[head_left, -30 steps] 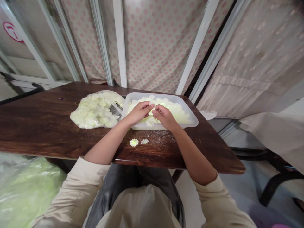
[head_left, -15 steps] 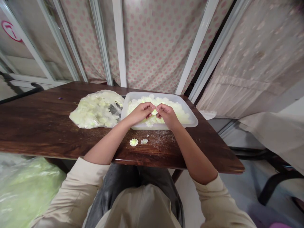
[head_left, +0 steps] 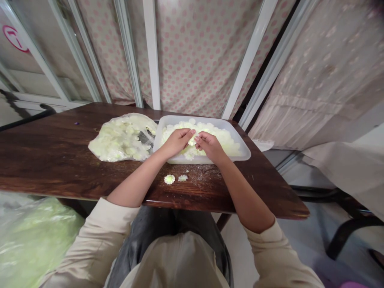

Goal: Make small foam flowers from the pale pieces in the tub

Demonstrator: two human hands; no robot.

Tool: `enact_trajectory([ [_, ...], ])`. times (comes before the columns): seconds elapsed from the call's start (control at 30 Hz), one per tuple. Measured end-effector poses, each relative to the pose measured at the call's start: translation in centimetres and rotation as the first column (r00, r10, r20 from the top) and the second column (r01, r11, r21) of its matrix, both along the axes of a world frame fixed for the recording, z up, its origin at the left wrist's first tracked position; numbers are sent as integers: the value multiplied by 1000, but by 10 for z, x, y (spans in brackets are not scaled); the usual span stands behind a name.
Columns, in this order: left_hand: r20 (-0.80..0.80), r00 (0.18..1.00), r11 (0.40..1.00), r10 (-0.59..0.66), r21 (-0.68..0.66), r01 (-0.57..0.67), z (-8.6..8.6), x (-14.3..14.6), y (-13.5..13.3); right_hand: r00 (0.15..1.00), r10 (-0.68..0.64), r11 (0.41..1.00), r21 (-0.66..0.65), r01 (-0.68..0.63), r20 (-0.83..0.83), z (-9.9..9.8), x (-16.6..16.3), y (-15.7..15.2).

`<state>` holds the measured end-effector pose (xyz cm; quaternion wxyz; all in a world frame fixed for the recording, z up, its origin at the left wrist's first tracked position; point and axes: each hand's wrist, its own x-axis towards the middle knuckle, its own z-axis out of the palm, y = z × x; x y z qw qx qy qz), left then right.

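Observation:
My left hand (head_left: 177, 141) and my right hand (head_left: 209, 145) meet over a clear plastic tub (head_left: 243, 149) heaped with pale yellow-white flower pieces (head_left: 225, 138). Fingers of both hands are curled and pinch one small pale flower piece (head_left: 192, 140) between them, just above the pile. Two loose flower pieces (head_left: 169, 179) lie on the dark wooden table (head_left: 45, 160) in front of the tub, between my forearms.
A clear plastic bag (head_left: 121, 138) full of the same pale pieces lies left of the tub. A large greenish bag (head_left: 33, 240) sits below the table's left edge. Curtains and window frames stand behind; a black chair leg (head_left: 345, 236) is at the right.
My hands have stayed over the tub; the fingers have shifted slightly around the small piece they pinch. Nothing else has moved.

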<state>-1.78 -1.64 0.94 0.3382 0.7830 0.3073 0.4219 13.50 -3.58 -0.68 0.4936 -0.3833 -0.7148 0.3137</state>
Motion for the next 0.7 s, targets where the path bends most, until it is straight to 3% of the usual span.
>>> enact_trajectory([
  [0.17, 44, 991, 989, -129, -70, 132, -1, 1, -1, 994, -96, 995, -3, 96, -44, -3, 3, 4],
  [0.43, -11, 999, 995, 34, 99, -33, 1, -1, 0, 999, -34, 999, 36, 34, 8, 2, -1, -3],
  [0.57, -18, 999, 993, 34, 115, -32, 0, -2, 2, 999, -49, 998, 41, 48, 21, 1, -1, -3],
  [0.7, -54, 998, 998, -37, 50, 40, 0, -2, 1, 995, -96, 994, 57, 95, -2, -2, 2, 2],
])
